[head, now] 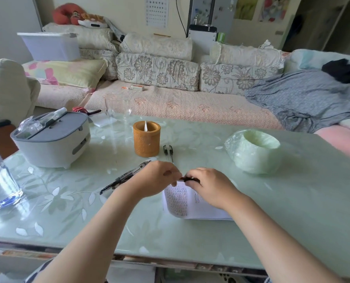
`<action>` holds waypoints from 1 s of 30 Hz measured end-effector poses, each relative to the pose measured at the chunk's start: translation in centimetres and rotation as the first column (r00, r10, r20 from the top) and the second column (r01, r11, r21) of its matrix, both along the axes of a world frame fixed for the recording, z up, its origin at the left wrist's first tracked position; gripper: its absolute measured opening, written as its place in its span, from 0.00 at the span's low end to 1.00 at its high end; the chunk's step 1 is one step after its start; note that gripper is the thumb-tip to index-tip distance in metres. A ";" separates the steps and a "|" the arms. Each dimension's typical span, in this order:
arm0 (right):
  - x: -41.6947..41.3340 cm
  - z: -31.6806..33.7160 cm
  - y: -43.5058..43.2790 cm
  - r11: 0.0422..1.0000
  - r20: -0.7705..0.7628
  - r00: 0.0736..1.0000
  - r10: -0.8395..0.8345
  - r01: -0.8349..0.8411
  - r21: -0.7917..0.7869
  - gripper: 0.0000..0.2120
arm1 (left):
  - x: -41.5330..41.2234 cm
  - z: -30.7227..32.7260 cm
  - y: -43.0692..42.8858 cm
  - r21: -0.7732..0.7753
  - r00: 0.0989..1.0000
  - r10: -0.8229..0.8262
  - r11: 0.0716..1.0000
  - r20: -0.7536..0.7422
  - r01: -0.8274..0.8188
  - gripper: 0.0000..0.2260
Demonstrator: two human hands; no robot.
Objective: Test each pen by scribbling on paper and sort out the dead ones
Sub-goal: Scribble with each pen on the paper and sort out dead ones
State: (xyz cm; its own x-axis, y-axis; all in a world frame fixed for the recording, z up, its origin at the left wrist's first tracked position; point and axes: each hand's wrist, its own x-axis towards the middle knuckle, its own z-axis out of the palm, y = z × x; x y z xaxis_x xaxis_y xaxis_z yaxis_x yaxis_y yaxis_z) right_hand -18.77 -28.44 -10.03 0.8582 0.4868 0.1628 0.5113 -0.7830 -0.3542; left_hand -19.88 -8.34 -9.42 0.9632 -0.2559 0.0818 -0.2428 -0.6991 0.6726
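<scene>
1. Both hands up over the paper: left hand and right hand each pinching one end of the same dark pen, fingers curled tight on it. Looks like cap work; can't tell whether going on or coming off.
2. Biggest worry, just guessing: mixing up the piles. A few loose pens lying just left of the left wrist, plus a pair of pens beside the brown cup. No way of telling the dead bunch from the working bunch, so easy to drop this one in the wrong spot.
3. Slick glass table plus round barrels: probably asking for a roll, either into the other bunch or off the near edge.
4. Yanking a stuck cap too hard: risk of a sudden jerk apart and a wrist sweeping those loose pens. Inky fingers too, with a bare tip.
5. Paper already covered in print and pinned down by nothing. Hard to spot a faint scribble there, so easy to write off a weak pen as dead. Could also slide under the first stroke.
6. Water bottle far left, well apart from the hands. Low worry.
</scene>
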 end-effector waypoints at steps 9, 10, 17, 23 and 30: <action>1.0 -1.4 -3.1 0.999 -0.051 0.998 -0.046 0.047 0.022 0.03 | 1.7 -1.2 -3.5 0.067 0.999 -0.016 0.998 -0.052 0.020 0.06; 1.2 -1.5 -3.2 0.999 -0.065 0.997 -0.034 0.035 0.015 0.02 | 1.9 -1.2 -3.8 0.052 0.999 -0.016 0.998 -0.043 0.018 0.05; 2.3 -2.3 -3.6 0.998 -0.129 0.991 -0.018 0.026 0.057 0.08 | 2.9 -2.1 -5.0 -0.017 1.000 0.006 1.000 -0.012 -0.007 0.03; 2.7 -2.7 -4.2 0.993 -0.169 0.984 -0.051 0.069 0.100 0.10 | 3.7 -2.4 -5.4 -0.006 1.000 0.009 1.000 0.000 -0.009 0.03; 3.2 -3.0 -4.8 0.994 -0.067 0.993 -0.093 0.096 0.043 0.10 | 4.6 -2.5 -5.4 -0.034 1.000 0.004 0.999 -0.022 -0.005 0.03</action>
State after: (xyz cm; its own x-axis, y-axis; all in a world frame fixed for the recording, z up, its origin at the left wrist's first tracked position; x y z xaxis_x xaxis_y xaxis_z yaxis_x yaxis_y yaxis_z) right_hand -15.59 -33.24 -13.02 0.9096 0.3962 0.1253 0.4103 -0.8090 -0.4209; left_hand -15.30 -13.71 -11.96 0.9660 -0.2491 0.0697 -0.2250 -0.6766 0.7012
